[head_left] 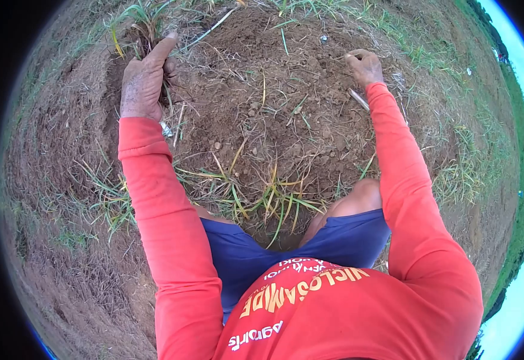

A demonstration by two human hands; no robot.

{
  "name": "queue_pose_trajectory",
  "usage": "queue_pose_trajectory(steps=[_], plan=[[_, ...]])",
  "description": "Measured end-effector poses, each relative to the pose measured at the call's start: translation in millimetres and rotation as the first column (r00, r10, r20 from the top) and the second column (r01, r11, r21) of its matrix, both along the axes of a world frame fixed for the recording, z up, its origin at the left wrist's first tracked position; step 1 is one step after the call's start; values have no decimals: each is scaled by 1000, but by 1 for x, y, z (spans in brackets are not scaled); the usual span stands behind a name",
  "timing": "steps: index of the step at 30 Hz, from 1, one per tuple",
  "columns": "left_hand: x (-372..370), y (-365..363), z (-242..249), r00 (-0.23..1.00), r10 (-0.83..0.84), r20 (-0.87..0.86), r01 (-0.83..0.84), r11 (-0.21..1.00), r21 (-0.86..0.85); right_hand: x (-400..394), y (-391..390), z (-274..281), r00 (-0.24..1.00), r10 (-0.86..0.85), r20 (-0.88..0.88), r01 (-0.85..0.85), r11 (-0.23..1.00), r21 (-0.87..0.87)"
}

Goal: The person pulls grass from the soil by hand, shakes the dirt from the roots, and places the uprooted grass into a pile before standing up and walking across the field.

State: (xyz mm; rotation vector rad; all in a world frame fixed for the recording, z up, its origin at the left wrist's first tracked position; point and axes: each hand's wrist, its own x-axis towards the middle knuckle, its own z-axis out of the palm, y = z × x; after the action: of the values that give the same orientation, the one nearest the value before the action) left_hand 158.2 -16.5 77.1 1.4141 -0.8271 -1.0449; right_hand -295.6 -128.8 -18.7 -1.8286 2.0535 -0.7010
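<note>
My left hand [144, 84] is closed around the base of a bunch of grassy plants [148, 23]. Their green leaves point up past the thumb, and thin reddish roots seem to hang out below the fingers. My right hand [365, 67] is low over the bare soil [310, 63], fingers bent into a pinch. A thin straw-coloured strand shows by its fingertips, too small to tell whether it is held. Just below that hand a pale dry stalk [358, 99] lies on the ground.
Between my knees grows a green and yellow grassy tuft [280, 195], with another tuft [115, 201] beside my left sleeve. A shiny scrap [166, 129] lies near my left wrist. Weeds [472, 159] cover the ground at the right, below a distant tree line.
</note>
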Motion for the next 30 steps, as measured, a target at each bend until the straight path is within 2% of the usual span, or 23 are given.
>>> queue_pose_trajectory(steps=[3, 5, 6, 7, 10, 12, 14, 15, 17, 18, 20, 23, 24, 26, 27, 30], plan=[[-7, -2, 3, 998, -49, 39, 50, 998, -37, -8, 7, 16, 993, 114, 11, -114, 983, 143], [1, -4, 0, 989, -68, 132, 72, 997, -25, -27, -4, 23, 950, 303, -71, -301, 953, 45], [16, 18, -6, 985, 5, 173, -2, 1000, -18, 4, 12, -17, 895, 444, -41, -441, 895, 70], [11, 12, 7, 979, 50, 200, -32, 995, -91, 34, 34, -3, 900, 417, -123, -408, 908, 97], [12, 29, 29, 962, 209, 175, -170, 962, -211, 107, 82, -9, 697, 716, -41, -709, 697, 106], [26, 39, 21, 977, 185, 105, -156, 959, -238, 152, 121, -18, 457, 885, -92, -877, 465, 118], [26, 54, 29, 982, 168, 91, -140, 955, -261, 183, 156, -41, 342, 936, -86, -914, 352, 200], [28, 57, 33, 969, 184, 162, -138, 956, -259, 194, 173, -51, 307, 950, -50, -927, 311, 210], [35, 51, 31, 956, 213, 201, -157, 952, -263, 213, 202, -58, 237, 972, 3, -947, 230, 223], [38, 50, 33, 947, 231, 221, -169, 948, -268, 225, 217, -47, 246, 969, -23, -924, 242, 296], [39, 57, 32, 960, 201, 195, -141, 948, -285, 236, 235, -61, 250, 965, -75, -910, 260, 322], [46, 60, 31, 970, 170, 175, -115, 950, -289, 232, 241, -83, 185, 952, -243, -918, 256, 304], [44, 59, 29, 968, 171, 185, -114, 951, -287, 230, 244, -86, 216, 942, -256, -919, 285, 274], [44, 58, 27, 957, 187, 222, -121, 953, -279, 232, 253, -89, 271, 922, -275, -923, 330, 197], [42, 56, 25, 949, 194, 247, -124, 954, -275, 234, 256, -88, 283, 911, -299, -911, 353, 214], [18, 44, 18, 894, 239, 380, -138, 952, -272, 248, 257, -82, 247, 893, -376, -910, 347, 228]])
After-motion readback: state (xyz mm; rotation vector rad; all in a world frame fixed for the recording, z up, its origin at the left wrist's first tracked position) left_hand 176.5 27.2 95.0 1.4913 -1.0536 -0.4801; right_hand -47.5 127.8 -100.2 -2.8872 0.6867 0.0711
